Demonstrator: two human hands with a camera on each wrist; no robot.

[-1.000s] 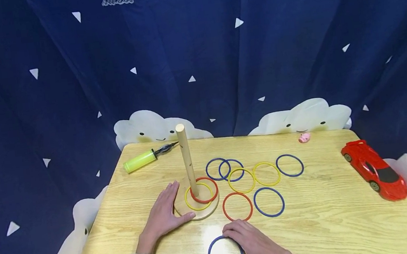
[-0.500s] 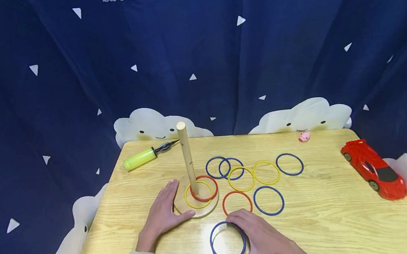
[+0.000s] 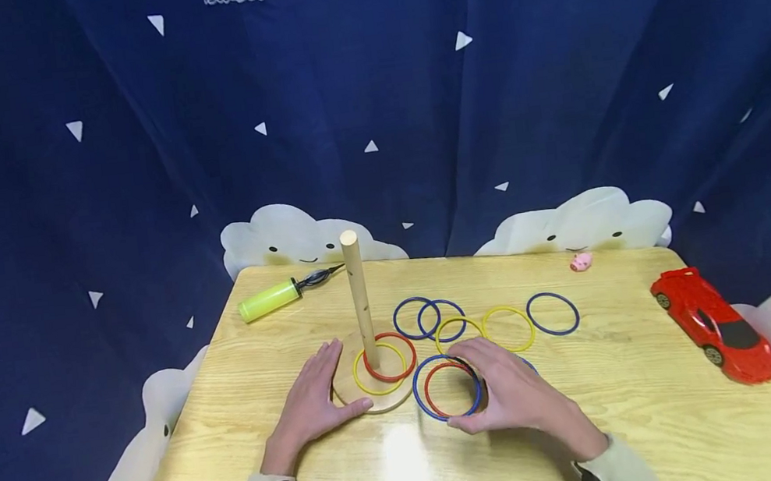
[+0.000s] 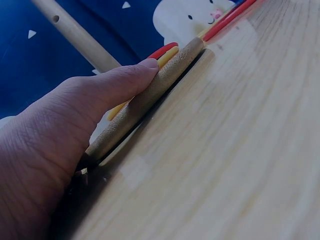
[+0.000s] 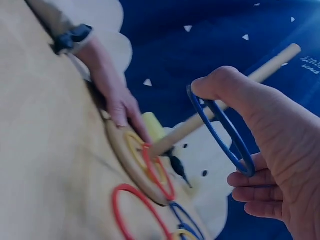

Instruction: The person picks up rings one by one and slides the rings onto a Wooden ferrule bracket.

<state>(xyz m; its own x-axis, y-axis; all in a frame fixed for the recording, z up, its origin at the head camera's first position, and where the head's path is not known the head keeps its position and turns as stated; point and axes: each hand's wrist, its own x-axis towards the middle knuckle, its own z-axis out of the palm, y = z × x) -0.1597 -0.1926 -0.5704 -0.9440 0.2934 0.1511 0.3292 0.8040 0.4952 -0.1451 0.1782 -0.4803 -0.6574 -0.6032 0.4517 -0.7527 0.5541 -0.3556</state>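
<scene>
right now the left hand lies flat on the wooden table, fingers straight, thumb pressed against the rim of the round wooden base of the upright peg. a yellow ring and a red ring sit around the peg on the base. the right hand pinches a blue ring just right of the base, lifted over a red ring on the table.
</scene>
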